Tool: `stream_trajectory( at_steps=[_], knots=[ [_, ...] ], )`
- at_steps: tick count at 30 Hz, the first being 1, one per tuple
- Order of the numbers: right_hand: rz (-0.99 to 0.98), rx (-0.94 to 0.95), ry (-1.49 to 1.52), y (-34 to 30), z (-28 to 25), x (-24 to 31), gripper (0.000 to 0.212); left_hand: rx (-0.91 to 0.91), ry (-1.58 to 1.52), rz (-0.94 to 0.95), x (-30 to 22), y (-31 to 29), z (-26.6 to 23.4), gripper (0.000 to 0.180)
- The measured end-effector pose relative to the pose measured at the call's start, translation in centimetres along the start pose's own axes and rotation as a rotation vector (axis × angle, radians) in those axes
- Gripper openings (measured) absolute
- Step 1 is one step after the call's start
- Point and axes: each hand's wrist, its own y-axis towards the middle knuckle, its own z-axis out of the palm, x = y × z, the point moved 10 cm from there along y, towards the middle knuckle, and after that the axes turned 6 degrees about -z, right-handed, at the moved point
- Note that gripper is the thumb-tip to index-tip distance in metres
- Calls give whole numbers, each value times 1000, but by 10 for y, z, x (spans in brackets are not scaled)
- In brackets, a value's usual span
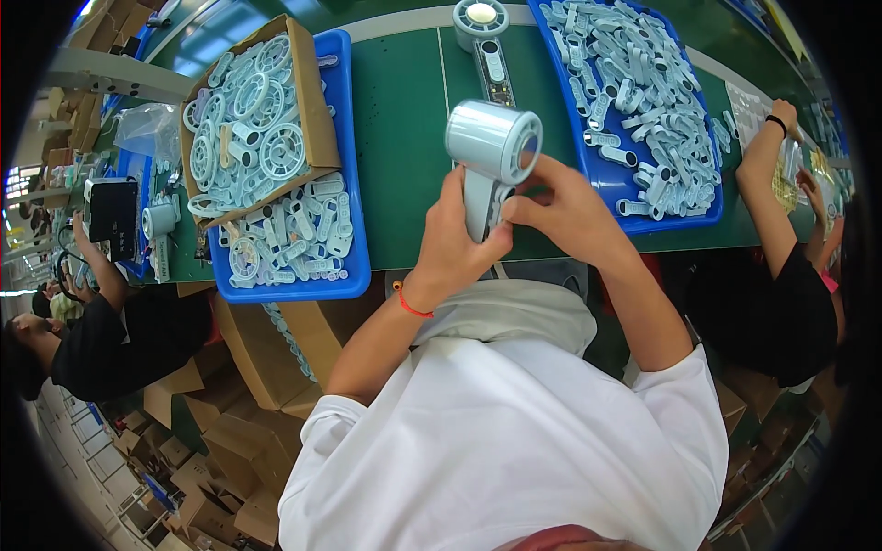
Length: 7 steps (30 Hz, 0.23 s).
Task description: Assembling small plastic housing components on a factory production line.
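Note:
A pale blue handheld fan (487, 138) is held up in front of me, its round head uppermost. My left hand (455, 230) is wrapped around the fan's handle from the left. On the other side, my right hand (565, 207) presses thumb and fingers against the handle just below the head. Beyond it on the green table lies a second handheld fan (481, 20), with a circuit board showing on its handle.
At left, a blue tray (358, 248) bears a cardboard box (317, 101) of round grilles and loose handle parts. Another blue tray (588, 165), at right, holds many handle covers. Co-workers sit on both sides; cardboard boxes (248, 441) stand below left.

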Motion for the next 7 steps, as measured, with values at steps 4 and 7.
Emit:
stream_trajectory(
  at_steps=[4, 7],
  knots=[
    [-79, 141, 209, -3, 27, -9, 48, 91, -241, -139, 7, -7, 14, 73],
    [-101, -14, -17, -10, 26, -1, 68, -18, 427, 212, -16, -20, 13, 81]
  ],
)
